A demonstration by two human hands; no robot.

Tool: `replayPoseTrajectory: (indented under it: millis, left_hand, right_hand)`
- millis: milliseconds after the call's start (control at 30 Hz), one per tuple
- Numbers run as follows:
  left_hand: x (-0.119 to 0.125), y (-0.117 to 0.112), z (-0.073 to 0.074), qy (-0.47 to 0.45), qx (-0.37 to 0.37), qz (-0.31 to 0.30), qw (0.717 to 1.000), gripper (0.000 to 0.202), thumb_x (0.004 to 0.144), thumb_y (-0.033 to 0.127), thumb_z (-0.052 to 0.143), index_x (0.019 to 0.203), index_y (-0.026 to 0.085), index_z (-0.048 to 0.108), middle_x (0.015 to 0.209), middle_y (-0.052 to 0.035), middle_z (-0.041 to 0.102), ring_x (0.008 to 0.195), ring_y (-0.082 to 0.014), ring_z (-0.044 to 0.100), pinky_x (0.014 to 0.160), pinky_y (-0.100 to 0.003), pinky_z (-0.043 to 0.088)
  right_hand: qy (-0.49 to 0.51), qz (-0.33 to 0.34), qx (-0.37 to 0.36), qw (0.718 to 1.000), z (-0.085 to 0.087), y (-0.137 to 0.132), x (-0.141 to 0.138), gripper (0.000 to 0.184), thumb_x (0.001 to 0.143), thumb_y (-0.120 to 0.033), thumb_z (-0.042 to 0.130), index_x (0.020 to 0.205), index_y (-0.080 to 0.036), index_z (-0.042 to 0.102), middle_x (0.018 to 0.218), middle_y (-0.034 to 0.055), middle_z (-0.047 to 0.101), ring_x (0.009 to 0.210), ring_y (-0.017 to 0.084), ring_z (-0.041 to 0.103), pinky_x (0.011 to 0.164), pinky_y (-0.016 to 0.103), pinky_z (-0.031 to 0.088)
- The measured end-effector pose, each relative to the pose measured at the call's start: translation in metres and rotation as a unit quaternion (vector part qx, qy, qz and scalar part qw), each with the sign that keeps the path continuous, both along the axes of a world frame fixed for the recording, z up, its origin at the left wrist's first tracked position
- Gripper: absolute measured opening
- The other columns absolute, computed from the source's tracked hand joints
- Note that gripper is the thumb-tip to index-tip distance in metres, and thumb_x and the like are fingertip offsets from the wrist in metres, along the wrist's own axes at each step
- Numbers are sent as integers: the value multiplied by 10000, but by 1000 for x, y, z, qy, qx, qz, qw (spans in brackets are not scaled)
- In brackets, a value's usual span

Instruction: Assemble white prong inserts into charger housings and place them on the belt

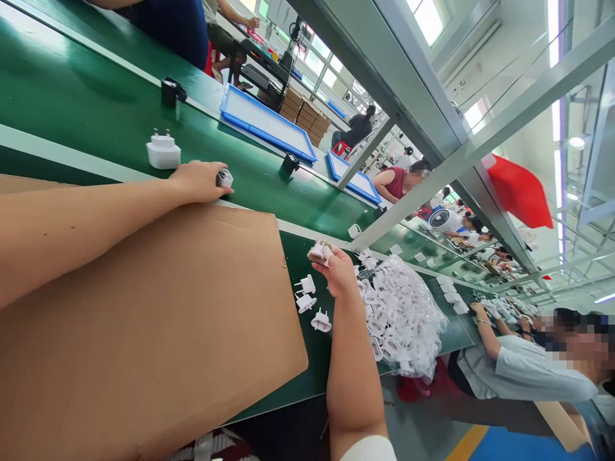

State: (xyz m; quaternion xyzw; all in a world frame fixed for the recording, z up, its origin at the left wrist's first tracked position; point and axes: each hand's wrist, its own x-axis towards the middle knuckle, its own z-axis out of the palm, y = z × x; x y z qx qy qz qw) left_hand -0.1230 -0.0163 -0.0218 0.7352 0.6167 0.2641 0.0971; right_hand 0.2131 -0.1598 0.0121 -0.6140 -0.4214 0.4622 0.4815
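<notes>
Over the edge of the green belt, my left hand (pixel 199 181) is closed on a white charger housing (pixel 225 179) whose end looks dark inside. My right hand (pixel 339 271) pinches a small white plug piece (pixel 319 251), with something brownish at its near side. Left of that hand, a few white two-pin plug pieces (pixel 321 321) lie loose on the green table. A clear plastic bag (pixel 403 314) full of white plug parts sits to its right. Behind my left hand, a white charger (pixel 163 152) stands on the belt, pins up.
A large cardboard sheet (pixel 158 333) covers the near table. Black chargers (pixel 290 164) and white ones are spaced along the green belt (pixel 250 160). Blue-rimmed trays (pixel 266 121) line its far side. A metal frame (pixel 408 83) crosses overhead. A co-worker in grey (pixel 523 365) sits at right.
</notes>
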Motion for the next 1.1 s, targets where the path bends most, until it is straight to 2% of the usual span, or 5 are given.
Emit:
replayPoseTrajectory:
  millis: [167, 467, 667, 900, 1100]
  left_hand:
    - [18, -16, 12, -12, 3, 17, 1000, 1166, 790, 1034, 397, 1350, 31, 597, 1288, -184, 677, 1181, -290, 632, 811, -340, 367]
    - [75, -139, -3, -32, -44, -190, 980, 467, 865, 653, 702, 845, 239, 486, 856, -51, 684, 775, -254, 626, 642, -339, 327]
    - [72, -140, -21, -149, -75, -229, 959, 618, 773, 724, 697, 1137, 225, 670, 1143, -79, 734, 879, -269, 691, 705, -350, 491]
    - [65, -137, -14, -194, -125, -273, 934, 425, 807, 577, 595, 967, 226, 773, 848, -47, 702, 761, -230, 650, 649, -323, 477]
    - [66, -137, -10, -200, -147, -271, 930, 355, 797, 566, 614, 768, 216, 667, 839, -56, 675, 737, -223, 638, 644, -319, 446]
  right_hand:
    - [146, 87, 5, 985, 2, -4, -4, 363, 670, -323, 986, 952, -219, 783, 973, 32, 811, 967, 206, 802, 848, 307, 665]
    - [23, 81, 54, 995, -4, -20, -38, 421, 640, -411, 962, 961, -224, 765, 1011, 49, 819, 907, 192, 760, 622, 236, 549]
    - [31, 111, 67, 991, -5, -28, -50, 490, 649, -338, 919, 1108, -248, 772, 1049, 43, 824, 973, 208, 753, 813, 323, 648]
    - [-41, 142, 85, 985, -7, -30, -47, 326, 755, -368, 869, 1049, -248, 793, 1078, 55, 807, 985, 220, 754, 881, 367, 630]
    - [-461, 167, 256, 833, -3, -40, -65, 265, 904, -149, 672, 1108, -262, 797, 1033, 53, 777, 961, 224, 663, 909, 387, 574]
